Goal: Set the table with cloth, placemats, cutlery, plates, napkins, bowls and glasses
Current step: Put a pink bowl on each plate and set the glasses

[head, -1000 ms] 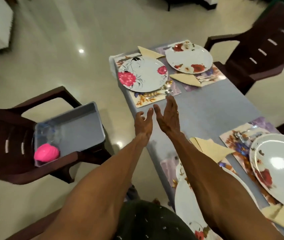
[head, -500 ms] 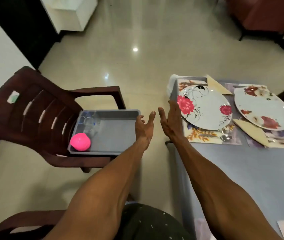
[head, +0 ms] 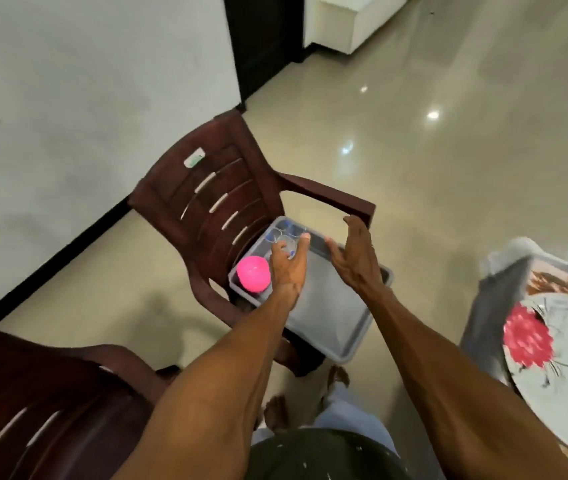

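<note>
Head view is showing both bare arms reaching out over a grey tray (head: 324, 327) that is sitting on the seat of a dark brown chair (head: 213, 202) by the wall. The left hand (head: 287, 265) is hovering with loosely spread fingers right above a cluster of clear glasses (head: 284, 239) in the tray's far left corner; whether it is touching them I cannot tell. The right hand (head: 355, 258) is held flat and empty over the tray's far right rim. A pink bowl (head: 253, 273) is lying in the tray's left corner, just beside the glasses. At the right edge a flowered plate (head: 559, 344) is resting on the cloth-covered table (head: 494, 306). Judging by this, the glasses and bowls step is starting: the next move is calling for closing fingers round one slippery glass without knocking its neighbours
</note>
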